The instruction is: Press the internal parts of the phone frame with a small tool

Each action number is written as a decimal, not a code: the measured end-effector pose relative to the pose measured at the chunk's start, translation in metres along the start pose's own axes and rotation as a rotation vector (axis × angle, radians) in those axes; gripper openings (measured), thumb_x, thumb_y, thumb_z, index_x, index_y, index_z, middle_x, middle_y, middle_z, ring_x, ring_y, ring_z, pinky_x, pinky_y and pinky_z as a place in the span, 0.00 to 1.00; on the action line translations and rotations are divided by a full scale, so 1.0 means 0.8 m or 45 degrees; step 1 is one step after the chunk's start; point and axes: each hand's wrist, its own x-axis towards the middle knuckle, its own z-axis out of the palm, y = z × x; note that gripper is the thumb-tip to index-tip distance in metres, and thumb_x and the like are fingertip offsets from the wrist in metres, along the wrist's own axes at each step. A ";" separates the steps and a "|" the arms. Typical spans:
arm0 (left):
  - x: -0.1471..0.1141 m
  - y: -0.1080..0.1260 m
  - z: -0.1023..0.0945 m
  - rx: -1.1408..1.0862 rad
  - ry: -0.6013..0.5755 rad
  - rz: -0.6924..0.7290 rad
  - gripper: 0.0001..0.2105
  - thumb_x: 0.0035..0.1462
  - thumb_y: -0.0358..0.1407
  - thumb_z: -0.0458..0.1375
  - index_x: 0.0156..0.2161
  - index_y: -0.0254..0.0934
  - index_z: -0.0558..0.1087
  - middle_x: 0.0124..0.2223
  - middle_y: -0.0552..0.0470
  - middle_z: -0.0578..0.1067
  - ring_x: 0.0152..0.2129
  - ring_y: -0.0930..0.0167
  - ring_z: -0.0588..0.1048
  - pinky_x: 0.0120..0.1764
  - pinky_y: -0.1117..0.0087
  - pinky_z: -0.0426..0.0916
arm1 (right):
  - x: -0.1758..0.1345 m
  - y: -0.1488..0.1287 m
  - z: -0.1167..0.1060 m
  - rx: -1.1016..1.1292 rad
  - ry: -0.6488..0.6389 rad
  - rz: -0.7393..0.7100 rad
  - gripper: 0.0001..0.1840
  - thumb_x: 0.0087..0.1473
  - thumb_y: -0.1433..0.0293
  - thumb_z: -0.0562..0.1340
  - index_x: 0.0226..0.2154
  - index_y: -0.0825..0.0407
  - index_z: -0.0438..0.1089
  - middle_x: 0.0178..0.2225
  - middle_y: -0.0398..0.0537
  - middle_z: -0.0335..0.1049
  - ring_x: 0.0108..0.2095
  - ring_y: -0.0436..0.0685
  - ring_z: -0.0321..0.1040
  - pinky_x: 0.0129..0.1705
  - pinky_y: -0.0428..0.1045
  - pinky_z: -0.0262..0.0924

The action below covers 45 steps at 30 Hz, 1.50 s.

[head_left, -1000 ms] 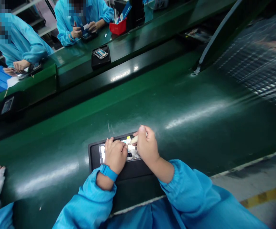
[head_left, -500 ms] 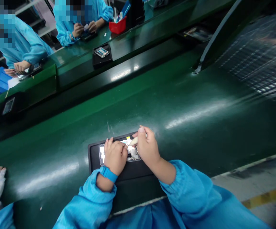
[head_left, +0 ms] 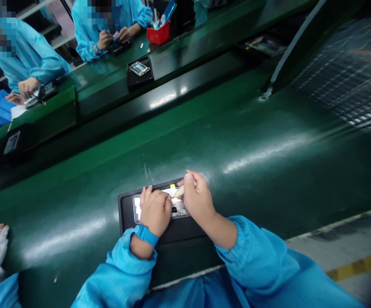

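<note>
The right hand [head_left: 197, 201] is pinching a pale pointed plastic stick [head_left: 179, 191]; the left hand [head_left: 155, 209], curled, is pressing the opened silver phone chassis [head_left: 179, 208] beneath both, in its black tray [head_left: 126, 209]. A slipping tip risks gouging components.

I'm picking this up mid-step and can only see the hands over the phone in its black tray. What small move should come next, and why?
Probably press the pale stick tip a little further down onto the phone. The right hand pinches the stick, its tip at the phone's top end, while the left hand rests on the phone in the tray, steadying it.
</note>
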 end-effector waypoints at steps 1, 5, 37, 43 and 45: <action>0.000 0.000 0.000 0.001 0.000 0.003 0.08 0.54 0.32 0.50 0.32 0.40 0.72 0.33 0.55 0.74 0.44 0.61 0.66 0.54 0.53 0.48 | 0.000 0.000 0.000 0.001 -0.003 0.002 0.21 0.52 0.55 0.50 0.39 0.54 0.61 0.25 0.45 0.70 0.19 0.50 0.66 0.20 0.46 0.64; -0.001 0.001 -0.001 -0.001 0.009 0.009 0.07 0.53 0.32 0.51 0.33 0.40 0.72 0.33 0.55 0.74 0.44 0.61 0.65 0.54 0.53 0.48 | 0.000 0.002 0.000 0.007 -0.022 0.012 0.21 0.52 0.55 0.50 0.40 0.53 0.61 0.26 0.45 0.70 0.18 0.50 0.66 0.20 0.46 0.64; -0.001 -0.001 0.002 0.020 0.006 0.019 0.08 0.54 0.32 0.50 0.33 0.40 0.71 0.34 0.54 0.74 0.44 0.63 0.66 0.55 0.53 0.48 | 0.000 0.009 0.001 -0.129 -0.070 -0.075 0.22 0.53 0.55 0.48 0.40 0.54 0.62 0.31 0.51 0.71 0.28 0.54 0.69 0.31 0.51 0.64; -0.001 -0.001 0.002 0.027 -0.004 0.013 0.08 0.54 0.32 0.50 0.34 0.40 0.72 0.34 0.54 0.74 0.45 0.62 0.65 0.55 0.53 0.47 | 0.001 0.009 0.001 -0.180 -0.047 -0.091 0.22 0.53 0.55 0.48 0.41 0.54 0.62 0.31 0.51 0.71 0.29 0.55 0.69 0.32 0.52 0.64; -0.001 -0.001 0.002 0.026 -0.002 0.013 0.08 0.54 0.32 0.50 0.34 0.40 0.71 0.34 0.54 0.74 0.45 0.62 0.65 0.55 0.53 0.47 | 0.000 0.009 0.000 -0.200 -0.036 -0.082 0.22 0.53 0.55 0.48 0.41 0.54 0.62 0.32 0.51 0.71 0.30 0.56 0.69 0.32 0.52 0.64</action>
